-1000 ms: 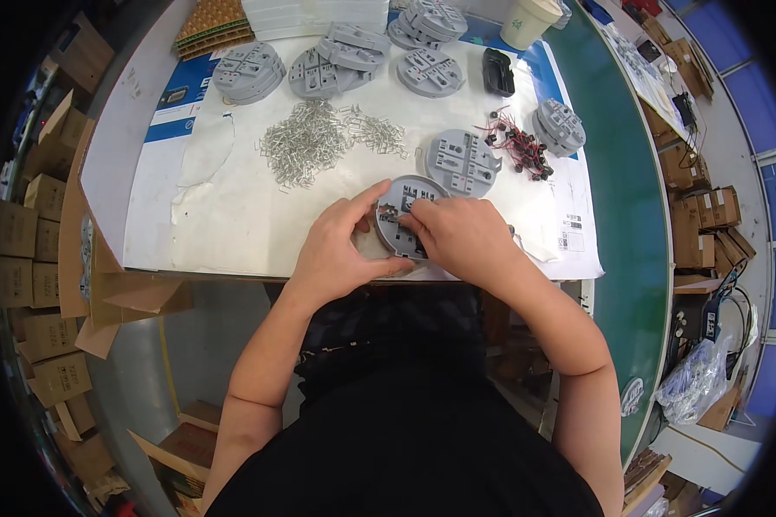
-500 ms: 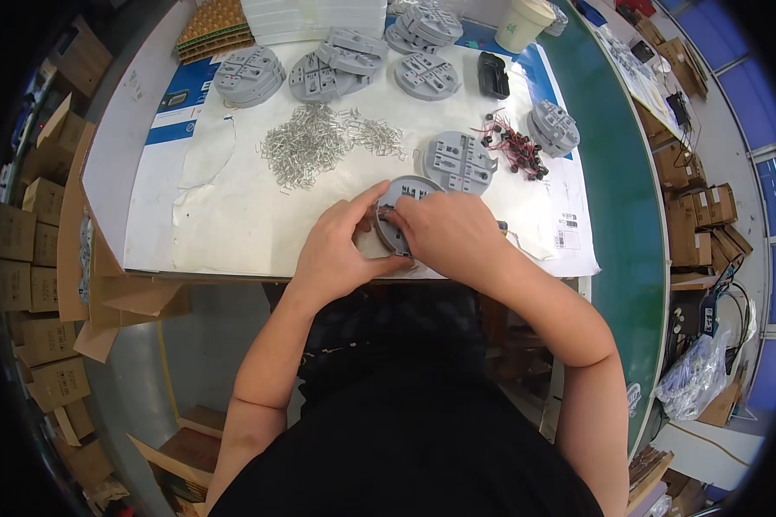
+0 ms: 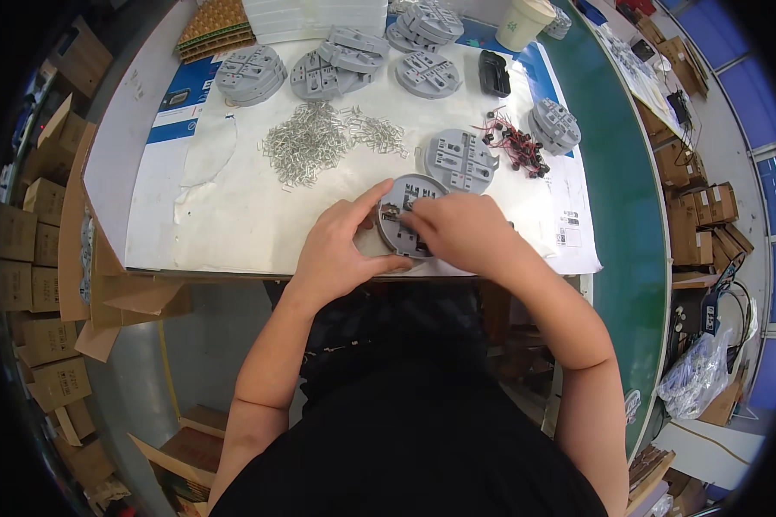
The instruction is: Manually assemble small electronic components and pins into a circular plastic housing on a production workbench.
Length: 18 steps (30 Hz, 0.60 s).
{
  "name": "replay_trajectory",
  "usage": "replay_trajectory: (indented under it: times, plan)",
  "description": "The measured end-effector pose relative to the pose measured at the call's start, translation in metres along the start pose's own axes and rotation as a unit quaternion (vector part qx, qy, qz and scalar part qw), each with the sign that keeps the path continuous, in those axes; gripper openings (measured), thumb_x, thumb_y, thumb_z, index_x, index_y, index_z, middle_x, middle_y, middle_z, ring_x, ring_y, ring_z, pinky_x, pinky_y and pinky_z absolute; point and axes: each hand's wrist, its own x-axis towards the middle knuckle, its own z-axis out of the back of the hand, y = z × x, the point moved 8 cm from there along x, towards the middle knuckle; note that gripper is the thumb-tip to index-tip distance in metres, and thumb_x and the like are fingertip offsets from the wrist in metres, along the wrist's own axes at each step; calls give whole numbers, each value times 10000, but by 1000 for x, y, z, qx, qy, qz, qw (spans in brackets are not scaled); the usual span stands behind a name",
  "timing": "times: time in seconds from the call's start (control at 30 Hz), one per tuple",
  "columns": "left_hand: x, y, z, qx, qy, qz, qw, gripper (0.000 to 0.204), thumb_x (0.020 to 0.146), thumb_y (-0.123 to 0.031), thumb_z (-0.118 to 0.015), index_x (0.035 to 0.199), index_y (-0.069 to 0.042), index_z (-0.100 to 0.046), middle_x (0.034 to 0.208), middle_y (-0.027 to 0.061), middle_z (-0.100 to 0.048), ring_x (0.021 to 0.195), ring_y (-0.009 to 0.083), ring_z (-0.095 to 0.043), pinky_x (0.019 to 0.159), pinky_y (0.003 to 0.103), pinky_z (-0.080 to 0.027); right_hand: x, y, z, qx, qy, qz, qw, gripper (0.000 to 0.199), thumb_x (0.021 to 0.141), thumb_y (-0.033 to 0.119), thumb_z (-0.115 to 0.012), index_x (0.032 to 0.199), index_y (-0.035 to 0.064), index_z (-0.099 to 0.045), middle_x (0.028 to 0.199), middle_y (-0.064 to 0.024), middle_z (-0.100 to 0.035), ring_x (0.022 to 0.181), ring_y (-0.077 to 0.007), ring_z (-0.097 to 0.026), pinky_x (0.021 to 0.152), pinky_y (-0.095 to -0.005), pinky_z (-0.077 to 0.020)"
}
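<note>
At frame centre the grey round disc [image 3: 408, 215] lies at the tabletop's [image 3: 224, 215] near edge; the left hand [image 3: 341, 246] grips its rim to steady it; the right hand [image 3: 457, 233] pinches at its face; metal clips [image 3: 310, 142] heaped above, within reach.

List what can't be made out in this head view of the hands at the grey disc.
- Near half of the grey disc: covered by the right hand.
- Whatever the right fingertips pinch: too small, hidden by the fingers.
- Left hand palm side: turned away.
- Metal clips: too small to tell their shape.
- Stacked grey discs: cut off by the top edge.
</note>
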Motion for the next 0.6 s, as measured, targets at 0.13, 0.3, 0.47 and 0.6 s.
replay_trajectory:
  times: [0.13, 0.3, 0.47, 0.6]
  plan:
    - [1, 8, 1, -25, 17, 8, 1000, 857, 751, -165, -916, 1528, -132, -557, 1032, 119, -694, 895, 268, -656, 851, 400, -547, -22, -2, 12, 92, -75, 29, 992, 229, 918, 287, -770, 977, 78, -700, 785, -118, -701, 693, -324, -705, 625, -427, -548]
    - [6, 28, 7, -103, -86, 76, 988, 521, 903, -49, -768, 1405, -59, -630, 1028, 98, -690, 822, 172, -625, 744, 273, -505, -48, 29, 21, -43, -269, 119, 955, 370, 826, 223, -875, 1112, 67, -699, 905, -108, -700, 700, -276, -697, 636, -349, -554]
    - [9, -10, 21, -113, -170, -30, 978, 245, 979, -37, -703, 1222, -5, -694, 942, 44, -682, 803, 89, -588, 725, 228, -468, -69, -17, 62, 60, -435, 29, 898, 421, 881, 187, -845, 1246, 57, -681, 834, -63, -659, 643, -176, -620, 579, -302, -497]
    - [14, 0, 22, -5, -147, -36, 988, 145, 1020, -33, -667, 1139, 10, -737, 900, 26, -680, 798, 75, -584, 722, 236, -474, -141, -247, 129, 237, -598, -181, 744, 391, 1026, 134, -700, 1376, -11, -601, 961, -59, -699, 724, -73, -568, 630, -244, -463]
